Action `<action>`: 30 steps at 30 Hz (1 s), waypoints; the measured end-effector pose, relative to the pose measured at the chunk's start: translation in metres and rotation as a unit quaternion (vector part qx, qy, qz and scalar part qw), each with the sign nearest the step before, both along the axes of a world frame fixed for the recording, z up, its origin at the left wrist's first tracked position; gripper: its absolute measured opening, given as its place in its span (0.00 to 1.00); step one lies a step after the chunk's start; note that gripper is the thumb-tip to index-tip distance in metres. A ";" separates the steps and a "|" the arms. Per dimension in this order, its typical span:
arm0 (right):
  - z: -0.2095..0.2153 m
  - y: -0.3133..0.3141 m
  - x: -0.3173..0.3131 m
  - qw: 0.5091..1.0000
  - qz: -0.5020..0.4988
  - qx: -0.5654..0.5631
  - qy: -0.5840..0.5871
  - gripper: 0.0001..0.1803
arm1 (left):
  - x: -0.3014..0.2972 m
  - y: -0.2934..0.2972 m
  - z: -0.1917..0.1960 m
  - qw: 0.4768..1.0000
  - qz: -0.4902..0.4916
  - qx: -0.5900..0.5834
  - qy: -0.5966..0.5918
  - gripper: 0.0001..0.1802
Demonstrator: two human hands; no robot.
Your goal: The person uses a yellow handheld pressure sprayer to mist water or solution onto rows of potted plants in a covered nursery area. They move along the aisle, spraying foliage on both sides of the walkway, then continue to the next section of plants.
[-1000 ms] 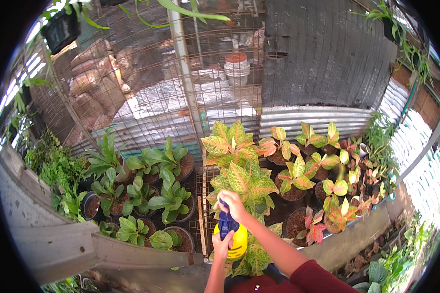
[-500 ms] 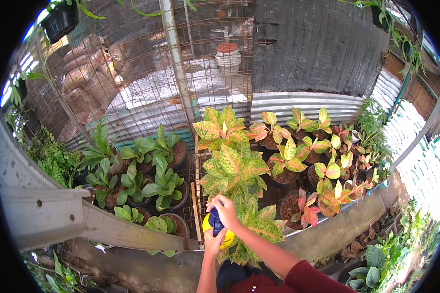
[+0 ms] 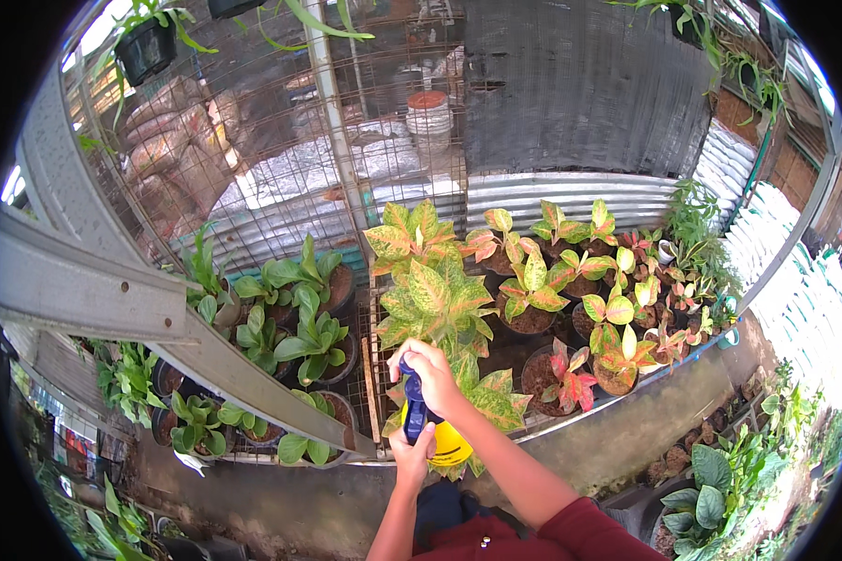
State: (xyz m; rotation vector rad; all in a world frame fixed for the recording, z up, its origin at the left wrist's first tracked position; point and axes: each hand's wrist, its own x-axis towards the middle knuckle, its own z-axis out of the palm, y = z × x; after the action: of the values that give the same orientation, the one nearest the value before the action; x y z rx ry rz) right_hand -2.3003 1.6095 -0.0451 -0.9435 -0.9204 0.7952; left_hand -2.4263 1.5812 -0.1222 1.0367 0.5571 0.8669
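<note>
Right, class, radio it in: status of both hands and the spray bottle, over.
Right hand gripping the blue spray head. Left hand cupping the yellow spray bottle from below. Nozzle over the variegated potted plant; nothing between them.

The yellow plastic spray bottle [image 3: 435, 435] sits between both hands, in front of the potted red-and-yellow leafy plants [image 3: 533, 290]. Green leafy potted plants [image 3: 295, 323] stand left; the wire mesh fence [image 3: 253, 159] rises behind.

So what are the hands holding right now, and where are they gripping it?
A spray bottle, with both hands: the right hand wraps the blue trigger head at the top, and the left hand supports the yellow body from below.
</note>
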 end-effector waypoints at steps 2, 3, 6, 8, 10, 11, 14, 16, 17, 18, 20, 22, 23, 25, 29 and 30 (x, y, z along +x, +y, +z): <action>-0.026 -0.009 -0.003 0.998 -0.014 -0.053 -0.038 0.12 | -0.004 -0.010 -0.012 1.000 0.004 -0.013 0.018 0.17; -0.037 -0.015 -0.003 0.995 -0.023 -0.081 -0.057 0.11 | -0.007 -0.011 -0.016 0.999 -0.002 -0.016 0.033 0.16; -0.080 -0.029 -0.001 0.959 -0.118 -0.155 -0.207 0.10 | -0.014 -0.013 -0.021 0.996 -0.029 -0.010 0.085 0.16; -0.091 -0.038 -0.003 0.932 -0.158 -0.158 -0.287 0.11 | -0.023 -0.008 -0.033 0.991 -0.045 0.001 0.128 0.15; -0.100 -0.045 -0.018 0.890 -0.206 -0.242 -0.327 0.10 | -0.032 -0.006 -0.044 0.984 -0.050 0.003 0.169 0.16; -0.104 -0.046 -0.026 0.865 -0.231 -0.280 -0.347 0.09 | -0.035 -0.005 -0.053 0.981 -0.045 0.016 0.188 0.16; -0.108 -0.036 -0.034 0.902 -0.202 -0.303 -0.233 0.11 | -0.047 0.006 -0.054 0.966 -0.065 0.022 0.250 0.16; -0.105 -0.023 -0.031 0.920 -0.182 -0.287 -0.194 0.14 | -0.049 0.011 -0.060 0.970 -0.068 0.005 0.231 0.16; -0.102 -0.016 -0.029 0.938 -0.170 -0.268 -0.139 0.15 | -0.050 0.013 -0.062 0.973 -0.070 -0.004 0.221 0.16; -0.099 -0.007 -0.023 0.952 -0.158 -0.247 -0.084 0.16 | -0.052 0.016 -0.064 0.973 -0.082 -0.016 0.214 0.15; -0.069 0.013 -0.015 0.972 -0.143 -0.186 0.016 0.15 | -0.055 0.025 -0.051 0.976 -0.089 -0.031 0.198 0.14; -0.023 0.024 -0.009 0.973 -0.141 -0.183 0.009 0.15 | -0.056 0.037 -0.042 0.979 -0.111 -0.036 0.168 0.13; -0.007 0.032 -0.009 0.977 -0.141 -0.158 0.013 0.14 | -0.056 0.045 -0.038 0.980 -0.111 -0.040 0.161 0.13; 0.013 0.043 -0.011 0.978 -0.162 -0.130 0.022 0.13 | -0.054 0.059 -0.027 0.981 -0.114 -0.045 0.150 0.12; 0.036 0.067 -0.007 0.973 -0.223 -0.049 -0.022 0.18 | -0.040 0.097 -0.007 0.986 -0.150 0.003 0.075 0.14; 0.037 0.075 -0.006 0.973 -0.224 -0.033 -0.036 0.19 | -0.038 0.108 -0.004 0.984 -0.160 0.014 0.073 0.14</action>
State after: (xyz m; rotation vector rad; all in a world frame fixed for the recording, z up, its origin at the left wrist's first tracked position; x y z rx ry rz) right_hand -2.3061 1.6844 -0.0081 -1.1906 -0.7066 0.4084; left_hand -2.4646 1.6896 -0.1261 1.1836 0.4837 0.5187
